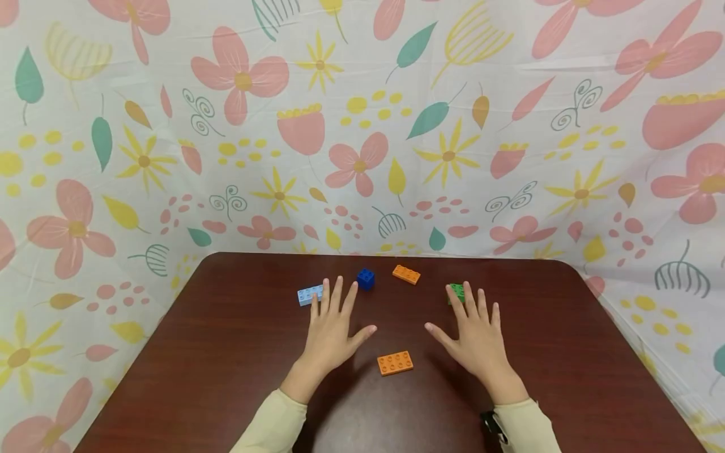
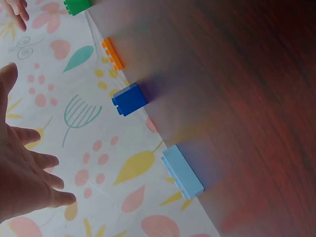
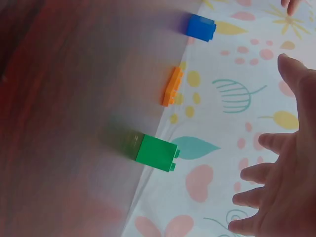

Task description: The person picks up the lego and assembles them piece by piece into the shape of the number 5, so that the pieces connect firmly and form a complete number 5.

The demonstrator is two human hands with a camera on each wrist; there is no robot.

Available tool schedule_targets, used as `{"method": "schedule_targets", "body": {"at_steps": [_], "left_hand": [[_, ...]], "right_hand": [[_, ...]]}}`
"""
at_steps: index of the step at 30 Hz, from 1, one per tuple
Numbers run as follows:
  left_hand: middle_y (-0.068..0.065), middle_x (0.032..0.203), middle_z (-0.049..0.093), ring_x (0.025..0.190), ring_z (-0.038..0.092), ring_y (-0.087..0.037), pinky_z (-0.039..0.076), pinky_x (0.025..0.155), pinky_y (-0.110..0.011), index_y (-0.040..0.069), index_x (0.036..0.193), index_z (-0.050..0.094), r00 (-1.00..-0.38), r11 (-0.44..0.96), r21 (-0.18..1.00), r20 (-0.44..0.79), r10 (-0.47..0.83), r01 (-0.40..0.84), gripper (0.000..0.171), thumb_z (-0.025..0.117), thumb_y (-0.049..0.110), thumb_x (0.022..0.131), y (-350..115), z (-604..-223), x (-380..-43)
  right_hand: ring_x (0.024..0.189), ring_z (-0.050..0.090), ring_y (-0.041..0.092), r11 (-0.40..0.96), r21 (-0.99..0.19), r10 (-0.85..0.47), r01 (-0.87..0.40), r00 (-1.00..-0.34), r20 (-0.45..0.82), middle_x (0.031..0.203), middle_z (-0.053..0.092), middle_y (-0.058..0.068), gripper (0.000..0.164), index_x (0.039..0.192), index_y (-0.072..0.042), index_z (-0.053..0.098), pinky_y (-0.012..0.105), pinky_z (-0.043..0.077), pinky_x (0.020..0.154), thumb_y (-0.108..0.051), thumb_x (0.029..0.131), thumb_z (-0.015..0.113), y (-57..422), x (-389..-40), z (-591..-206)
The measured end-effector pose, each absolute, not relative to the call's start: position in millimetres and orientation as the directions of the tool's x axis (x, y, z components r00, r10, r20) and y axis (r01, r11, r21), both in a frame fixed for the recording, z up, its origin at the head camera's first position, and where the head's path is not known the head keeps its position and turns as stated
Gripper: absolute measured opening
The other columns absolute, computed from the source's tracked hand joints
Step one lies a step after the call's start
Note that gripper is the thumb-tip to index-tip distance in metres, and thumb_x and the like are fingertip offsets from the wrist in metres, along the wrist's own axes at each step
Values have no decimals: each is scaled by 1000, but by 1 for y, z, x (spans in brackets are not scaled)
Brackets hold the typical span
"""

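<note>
My left hand [image 1: 328,330] is held over the table with fingers spread and nothing in it. Its fingertips overlap a light blue toy brick [image 1: 308,296] in the head view; the left wrist view shows that light blue brick [image 2: 182,172] apart from the fingers. Likewise spread and bare, my right hand [image 1: 478,340] hovers on the other side. Its index finger partly covers a green brick [image 1: 457,290] in the head view, while the right wrist view has the green brick [image 3: 158,153] whole. Between the hands lies a flat orange brick [image 1: 395,363], studs up.
Toward the back of the dark brown table [image 1: 226,352] stand a dark blue brick [image 1: 365,279] and a second flat orange brick [image 1: 406,274]. Behind the table's far edge hangs a flowered cloth [image 1: 362,207], which also runs along both sides.
</note>
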State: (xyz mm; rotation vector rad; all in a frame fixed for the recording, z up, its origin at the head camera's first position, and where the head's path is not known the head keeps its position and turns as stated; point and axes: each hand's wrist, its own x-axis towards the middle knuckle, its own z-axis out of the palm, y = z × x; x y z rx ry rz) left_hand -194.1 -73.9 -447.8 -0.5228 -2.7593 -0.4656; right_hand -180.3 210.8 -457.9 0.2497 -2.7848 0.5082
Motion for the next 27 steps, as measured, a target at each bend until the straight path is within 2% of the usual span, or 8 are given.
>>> {"method": "schedule_targets", "body": {"at_steps": [5, 10, 17, 27], "left_hand": [[-15, 159, 12, 146, -1, -36, 11, 113, -60, 18, 155, 19, -885, 850, 308, 334, 325, 428, 85, 54, 60, 90, -74, -447, -193], [-15, 158, 17, 146, 5, -36, 12, 113, -59, 16, 153, 24, -879, 811, 369, 332, 342, 454, 83, 60, 55, 89, -74, -447, -191], [-14, 156, 24, 145, 15, -35, 19, 112, -58, 14, 153, 25, -875, 761, 439, 311, 370, 478, 83, 65, 49, 88, -72, -446, -190], [-14, 153, 29, 142, 23, -35, 23, 109, -62, 11, 152, 27, -876, 679, 554, 271, 400, 481, 86, 74, 39, 84, -70, -445, -186]], "right_hand": [[142, 9, 47, 907, -344, -120, -242, -933, 340, 156, 17, 23, 84, 153, -14, 25, 65, 2, 111, -57, 88, 59, 216, -184, -453], [140, 16, 49, 893, -360, -131, -269, -922, 365, 154, 23, 25, 81, 151, -11, 29, 66, 9, 110, -50, 89, 62, 221, -189, -450], [138, 21, 50, 854, -412, -138, -318, -902, 410, 151, 28, 27, 78, 149, -6, 32, 68, 18, 105, -37, 87, 70, 231, -201, -448], [137, 21, 51, 777, -537, -135, -327, -921, 365, 151, 27, 29, 79, 149, 0, 29, 68, 25, 102, -26, 88, 71, 242, -219, -448]]}}
